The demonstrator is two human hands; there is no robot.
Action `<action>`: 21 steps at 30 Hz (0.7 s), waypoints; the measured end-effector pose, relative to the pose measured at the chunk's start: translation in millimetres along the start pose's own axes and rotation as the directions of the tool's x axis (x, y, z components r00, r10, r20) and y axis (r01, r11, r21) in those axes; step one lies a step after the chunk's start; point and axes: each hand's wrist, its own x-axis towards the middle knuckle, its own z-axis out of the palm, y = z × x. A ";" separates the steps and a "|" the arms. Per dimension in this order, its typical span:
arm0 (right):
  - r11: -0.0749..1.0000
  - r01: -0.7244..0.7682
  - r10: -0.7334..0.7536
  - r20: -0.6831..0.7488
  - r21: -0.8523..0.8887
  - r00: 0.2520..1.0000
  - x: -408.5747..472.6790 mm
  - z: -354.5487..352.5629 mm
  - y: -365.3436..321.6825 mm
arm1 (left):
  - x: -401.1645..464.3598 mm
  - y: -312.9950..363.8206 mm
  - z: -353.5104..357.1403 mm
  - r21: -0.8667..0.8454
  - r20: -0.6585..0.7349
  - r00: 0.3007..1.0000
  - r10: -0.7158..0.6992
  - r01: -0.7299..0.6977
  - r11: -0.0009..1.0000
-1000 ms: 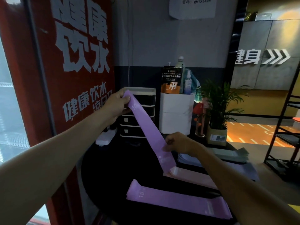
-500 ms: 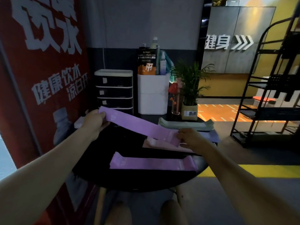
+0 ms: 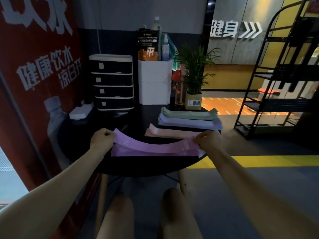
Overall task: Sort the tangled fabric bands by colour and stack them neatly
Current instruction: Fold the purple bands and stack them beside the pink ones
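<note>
You hold the purple band [image 3: 151, 145] stretched between your two hands, which sit well apart over the near edge of the round black table [image 3: 82, 135]. Your left hand [image 3: 101, 139] has its fingers curled round the band's left end, and your right hand [image 3: 208, 139] pinches the right end near the small label. The band sags a little in the middle and hangs just above the purple band on the table [image 3: 155, 153], which lies directly under your hands.

To do this step well, line up the left ends first: bring the end in your left hand down so its edge sits flush over the end below, with the printed numbers on the same side. Then lower your right hand and let the length settle from left to right, so no fold gets trapped. Keep light tension until the band touches, then let go with both hands together; it looks thin and limp, so it will likely slide or curl if one end drops early. Smooth it flat with open fingers.

Just beyond your right hand lies the pink band [image 3: 172, 133], and past that the pale blue stack [image 3: 189, 121] and the green stack [image 3: 188, 113]. Keep the purple pile clear of the pink one.
</note>
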 end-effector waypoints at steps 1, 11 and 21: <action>1.000 -0.001 0.001 -0.014 -0.018 1.000 -1.8 0.9 0.7 | -2.0 -1.6 1.1 0.040 -0.007 1.000 0.019 -0.019 0.999; 1.000 0.007 -0.009 -0.115 -0.025 0.993 -4.3 25.9 23.2 | -14.1 -21.7 9.6 0.174 -0.064 0.990 0.127 -0.115 0.978; 0.996 0.067 -0.075 -0.127 -0.065 0.989 -5.9 34.3 35.8 | -14.7 -34.8 17.4 0.080 -0.114 0.982 0.150 -0.141 0.987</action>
